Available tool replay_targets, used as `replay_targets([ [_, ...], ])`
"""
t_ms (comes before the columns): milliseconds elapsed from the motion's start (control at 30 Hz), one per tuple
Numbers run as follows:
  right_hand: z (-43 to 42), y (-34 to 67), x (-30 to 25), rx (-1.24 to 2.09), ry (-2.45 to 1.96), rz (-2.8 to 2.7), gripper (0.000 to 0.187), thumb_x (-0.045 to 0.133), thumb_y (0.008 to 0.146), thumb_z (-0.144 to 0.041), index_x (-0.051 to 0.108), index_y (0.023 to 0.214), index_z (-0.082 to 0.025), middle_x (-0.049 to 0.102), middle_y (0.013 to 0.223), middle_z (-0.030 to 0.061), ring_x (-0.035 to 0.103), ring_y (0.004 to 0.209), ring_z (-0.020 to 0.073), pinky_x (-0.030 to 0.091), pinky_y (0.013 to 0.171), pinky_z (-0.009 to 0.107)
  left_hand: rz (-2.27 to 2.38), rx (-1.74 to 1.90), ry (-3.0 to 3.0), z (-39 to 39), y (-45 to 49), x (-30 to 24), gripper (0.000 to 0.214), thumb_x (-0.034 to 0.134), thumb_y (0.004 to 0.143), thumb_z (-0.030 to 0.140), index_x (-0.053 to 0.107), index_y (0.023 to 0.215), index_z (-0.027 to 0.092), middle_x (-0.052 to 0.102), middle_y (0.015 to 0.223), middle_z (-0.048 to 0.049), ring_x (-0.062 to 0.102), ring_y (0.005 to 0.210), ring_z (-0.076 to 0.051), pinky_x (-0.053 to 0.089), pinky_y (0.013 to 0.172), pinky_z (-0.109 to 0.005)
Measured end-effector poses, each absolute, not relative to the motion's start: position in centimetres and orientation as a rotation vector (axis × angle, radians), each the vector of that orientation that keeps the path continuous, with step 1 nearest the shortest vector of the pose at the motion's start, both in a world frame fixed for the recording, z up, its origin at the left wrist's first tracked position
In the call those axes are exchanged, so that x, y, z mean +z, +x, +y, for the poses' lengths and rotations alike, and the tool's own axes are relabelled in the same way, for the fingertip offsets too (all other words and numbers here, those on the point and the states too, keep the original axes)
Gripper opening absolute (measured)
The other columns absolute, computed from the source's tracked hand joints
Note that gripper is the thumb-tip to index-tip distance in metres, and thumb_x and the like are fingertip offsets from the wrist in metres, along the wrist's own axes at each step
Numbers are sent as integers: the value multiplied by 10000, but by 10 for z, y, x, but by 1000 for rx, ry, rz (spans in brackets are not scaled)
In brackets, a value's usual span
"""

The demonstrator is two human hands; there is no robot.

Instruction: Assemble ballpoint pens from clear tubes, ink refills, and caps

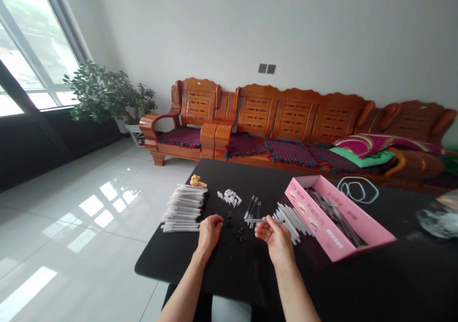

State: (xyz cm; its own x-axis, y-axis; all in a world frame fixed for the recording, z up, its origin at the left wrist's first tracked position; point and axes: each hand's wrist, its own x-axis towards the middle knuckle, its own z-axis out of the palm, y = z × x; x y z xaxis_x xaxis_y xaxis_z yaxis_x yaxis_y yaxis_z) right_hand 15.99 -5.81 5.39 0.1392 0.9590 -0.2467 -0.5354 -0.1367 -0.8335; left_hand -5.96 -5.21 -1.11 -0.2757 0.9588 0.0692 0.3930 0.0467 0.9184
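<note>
Black and glossy, a low surface (241, 269) stretches ahead of the person, whose two bare hands reach over it from below. The right hand (277, 238) is partly closed, thumb and fingers pinching a thin pale tube (252, 221) that points left, just above the surface; its other fingers are loosely curled. The left hand (210, 232) has its fingers drawn together, fingertips low beside a scatter of small black caps (239, 236); whether it has hold of anything cannot be told.

Between and beyond the hands lie a small heap of short white pieces (231, 198) and a bundle of dark thin rods (253, 208). Left of these, white sticks (184, 207) with dark right-hand ends lie side by side in a stack, a small orange figure (195, 181) at its far end. Just past the right hand, more pale tubes (291, 219) lie beside a long pink box (322, 224) with dark strips inside. Behind the surface stands a carved wooden sofa (293, 117) with red patterned seat covers (291, 151).
</note>
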Motion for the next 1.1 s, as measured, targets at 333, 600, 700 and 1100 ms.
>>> replay_targets([
  [333, -58, 160, 51, 1425, -1001, -586, 321, 844, 636, -345, 678, 795, -121, 729, 598, 60, 707, 509, 214, 599, 468, 287, 1864, 1121, 1598, -49, -58, -12, 232, 617, 755, 72, 781, 845, 208, 667, 797, -51, 607, 746, -178, 414, 728, -269],
  [600, -60, 161, 49, 1433, -1017, -574, 331, 847, 633, -342, 675, 803, -117, 731, 602, 68, 706, 509, 213, 595, 461, 287, 1858, 1118, 1697, -45, -60, -17, 266, 602, 790, 61, 756, 961, 195, 691, 920, -63, 643, 845, -195, 437, 773, -273],
  [700, -61, 161, 50, 1435, -1017, -565, 327, 847, 632, -338, 674, 799, -117, 730, 598, 67, 704, 506, 213, 594, 460, 287, 1869, 1150, 1685, -40, -57, -13, 227, 601, 809, 88, 755, 936, 196, 689, 919, -61, 639, 839, -189, 435, 776, -272],
  [1100, -61, 168, 47, 1412, -1040, -538, 363, 865, 599, -347, 679, 799, -108, 728, 590, 73, 699, 496, 214, 589, 451, 286, 2107, 879, 1883, 21, -50, -12, 345, 519, 908, 179, 618, 1238, 181, 614, 1128, -97, 561, 1074, -201, 430, 914, -267],
])
